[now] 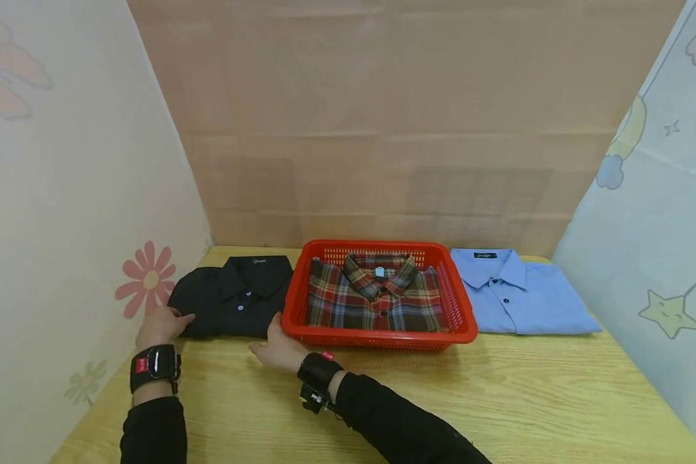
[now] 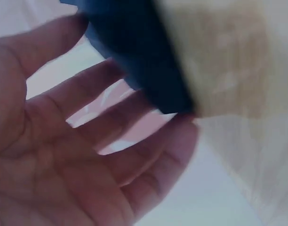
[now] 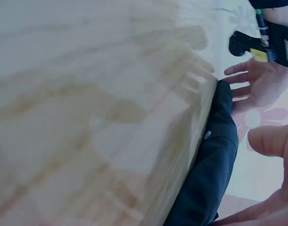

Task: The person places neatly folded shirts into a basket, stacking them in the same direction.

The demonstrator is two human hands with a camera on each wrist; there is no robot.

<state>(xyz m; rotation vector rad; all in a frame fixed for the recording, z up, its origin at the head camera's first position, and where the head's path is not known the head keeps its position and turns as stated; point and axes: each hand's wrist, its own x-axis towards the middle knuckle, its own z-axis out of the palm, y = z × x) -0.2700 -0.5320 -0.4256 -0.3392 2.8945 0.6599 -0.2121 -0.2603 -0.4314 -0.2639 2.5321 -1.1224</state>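
A folded black shirt (image 1: 240, 299) with white buttons lies on the table, collar away from me. My left hand (image 1: 161, 325) is at its left end. In the left wrist view, that hand's slightly bent fingers (image 2: 116, 122) reach the shirt's edge, thumb held apart. My right hand (image 1: 281, 347) is by the shirt's front right corner, close to the red basket (image 1: 377, 336); the right wrist view shows its thumb (image 3: 268, 140) apart from the shirt, its other fingers mostly out of view. A folded plaid shirt (image 1: 377, 303) lies in the basket.
Right of the basket lies a folded light blue shirt (image 1: 522, 299). Brown paper (image 1: 383, 129) stands behind the wooden table (image 1: 499, 393). Printed white panels (image 1: 75, 212) with flowers and stars flank both sides.
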